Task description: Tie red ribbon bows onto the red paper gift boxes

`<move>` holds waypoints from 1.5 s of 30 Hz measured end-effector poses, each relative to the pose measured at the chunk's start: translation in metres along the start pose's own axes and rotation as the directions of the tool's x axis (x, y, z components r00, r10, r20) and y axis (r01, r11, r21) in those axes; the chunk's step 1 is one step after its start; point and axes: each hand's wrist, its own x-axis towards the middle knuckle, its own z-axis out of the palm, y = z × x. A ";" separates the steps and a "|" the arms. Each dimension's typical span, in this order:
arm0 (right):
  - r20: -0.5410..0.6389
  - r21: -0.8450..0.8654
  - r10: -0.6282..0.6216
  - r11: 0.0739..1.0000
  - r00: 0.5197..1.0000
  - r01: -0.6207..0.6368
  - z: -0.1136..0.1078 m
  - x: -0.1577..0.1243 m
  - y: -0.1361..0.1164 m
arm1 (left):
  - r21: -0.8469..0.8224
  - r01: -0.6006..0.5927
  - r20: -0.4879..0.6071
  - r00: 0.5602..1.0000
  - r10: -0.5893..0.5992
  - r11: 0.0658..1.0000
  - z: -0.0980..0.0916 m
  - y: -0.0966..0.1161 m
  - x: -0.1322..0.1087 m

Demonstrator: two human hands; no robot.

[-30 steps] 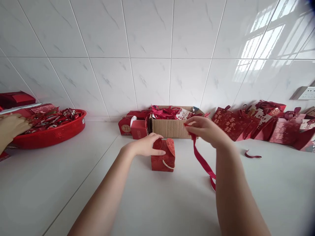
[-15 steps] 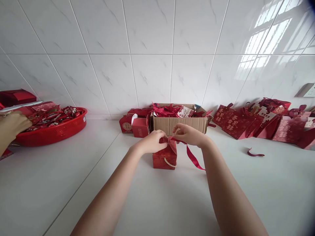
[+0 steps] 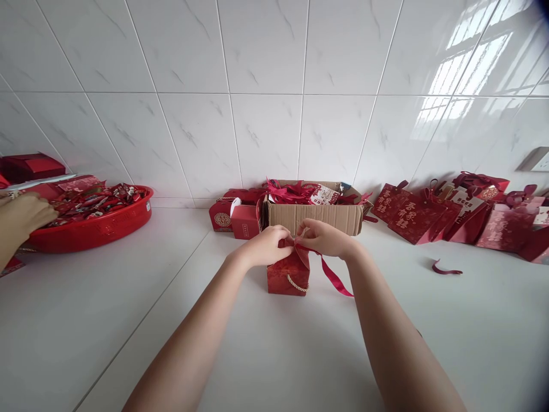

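Observation:
A small red gift box (image 3: 286, 277) with a cream rope handle stands on the white counter (image 3: 274, 343) in the middle. My left hand (image 3: 268, 245) is closed on the box's top flaps. My right hand (image 3: 323, 236) pinches a dark red ribbon (image 3: 332, 277) at the top of the box; the ribbon's free end trails down to the right onto the counter. Both hands meet just above the box.
Behind the box is an open cardboard carton (image 3: 315, 214) full of ribbons, with small red boxes (image 3: 234, 216) to its left. Red gift bags (image 3: 454, 216) lean on the tiled wall at right. A loose ribbon scrap (image 3: 446, 268) lies nearby. Another person's hand (image 3: 23, 214) reaches a red tray of sweets (image 3: 90, 214).
My right hand has brought the ribbon down from in front of the carton to the top of the box, beside my left hand. The hanging ribbon end has shortened.

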 end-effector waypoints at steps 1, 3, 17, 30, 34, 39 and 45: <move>-0.008 -0.019 0.013 1.000 1.000 -0.013 0.001 0.000 -0.002 | 0.001 -0.007 -0.006 1.000 0.007 1.000 0.000 0.000 0.000; -0.012 -0.057 0.039 0.998 0.999 -0.039 0.002 0.000 -0.005 | 0.000 -0.019 -0.022 1.000 0.019 1.000 0.001 0.000 0.001; -0.014 -0.144 0.033 0.989 0.999 -0.035 -0.001 -0.002 -0.007 | -0.076 0.033 -0.190 0.981 -0.047 0.997 -0.002 0.006 0.000; -0.057 0.156 -0.148 0.976 0.987 0.155 0.001 -0.005 -0.016 | -0.207 -0.036 -0.386 0.921 -0.048 0.978 -0.027 0.020 -0.014; -0.218 0.213 -0.210 0.943 0.953 0.257 -0.005 -0.011 -0.023 | -0.153 0.123 -0.244 0.957 -0.158 0.981 -0.030 0.017 -0.018; -0.450 0.291 -0.255 0.864 0.856 0.411 -0.019 -0.029 -0.035 | 0.024 0.341 0.008 0.940 -0.342 0.940 -0.027 0.012 -0.017; -0.710 0.303 -0.286 0.700 0.643 0.646 -0.035 -0.058 -0.048 | 0.104 0.337 0.045 0.938 -0.343 0.936 -0.022 0.010 -0.013</move>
